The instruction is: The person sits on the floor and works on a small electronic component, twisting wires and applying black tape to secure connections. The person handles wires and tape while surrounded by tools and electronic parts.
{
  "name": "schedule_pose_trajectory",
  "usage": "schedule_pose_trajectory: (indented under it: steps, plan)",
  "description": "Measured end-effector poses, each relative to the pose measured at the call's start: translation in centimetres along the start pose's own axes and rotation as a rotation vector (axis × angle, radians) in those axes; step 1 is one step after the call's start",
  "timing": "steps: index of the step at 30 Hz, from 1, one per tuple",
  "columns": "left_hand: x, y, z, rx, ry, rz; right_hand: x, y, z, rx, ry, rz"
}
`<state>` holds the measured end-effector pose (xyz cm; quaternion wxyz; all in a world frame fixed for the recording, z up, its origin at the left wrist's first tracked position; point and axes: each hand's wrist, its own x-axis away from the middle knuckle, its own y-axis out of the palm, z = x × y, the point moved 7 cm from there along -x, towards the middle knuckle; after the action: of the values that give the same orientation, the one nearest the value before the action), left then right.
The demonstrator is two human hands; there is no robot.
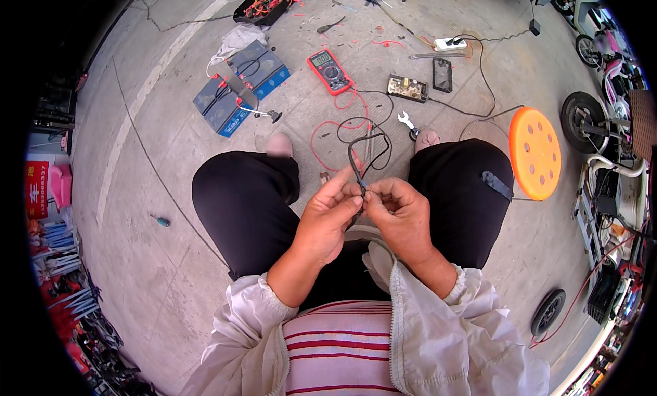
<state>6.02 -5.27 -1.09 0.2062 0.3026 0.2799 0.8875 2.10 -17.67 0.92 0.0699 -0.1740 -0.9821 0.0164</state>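
The left hand point(328, 218) and the right hand point(402, 217) meet in front of the body, between the knees point(460, 198). The fingers of both are clamped on a black cable point(351, 153), thumb tips close together, nearly touching. The cable runs up out of the fingers and bends into a loop just beyond them; the exact spot being pinched is partly hidden by the fingertips.

Everything else lies on the floor point(171, 170) around the fingers. Beyond them, slightly left, is a red multimeter point(328, 72), with a red lead point(315, 136) curling back toward the fingers. Farther left of the fingers sit two blue batteries point(261, 69), a black plug point(274, 115) just beside the nearer one. Ahead and right of the fingers are a wrench point(406, 120), then a circuit board point(407, 87) in a case, a black cover point(442, 75) and a white power strip point(449, 44). An orange stool point(534, 154) stands well right of the fingers. Well left of them is a green-handled tool point(161, 221). Far ahead, a black tray point(241, 14) holds tangled wires point(272, 2).
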Motion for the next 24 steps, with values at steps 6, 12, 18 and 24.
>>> schedule_pose_trajectory:
  steps: [6, 12, 18, 24]
  plan:
    - [0.0, 0.5, 0.5, -0.051, 0.099, -0.047, 0.1, 0.0, -3.2, 0.278, -0.233, 0.086]
    - [-0.2, 0.7, 0.8, 0.075, 0.067, 0.044, -0.1, 0.4, -4.5, 0.377, -0.379, 0.084]
    - [-0.3, 0.8, 0.8, 0.103, -0.013, -0.039, -0.1, 0.4, -3.8, 0.326, -0.273, 0.052]
    - [-0.4, 0.5, 0.7, 0.092, -0.062, -0.022, 0.0, 1.0, -3.2, 0.360, -0.297, -0.036]
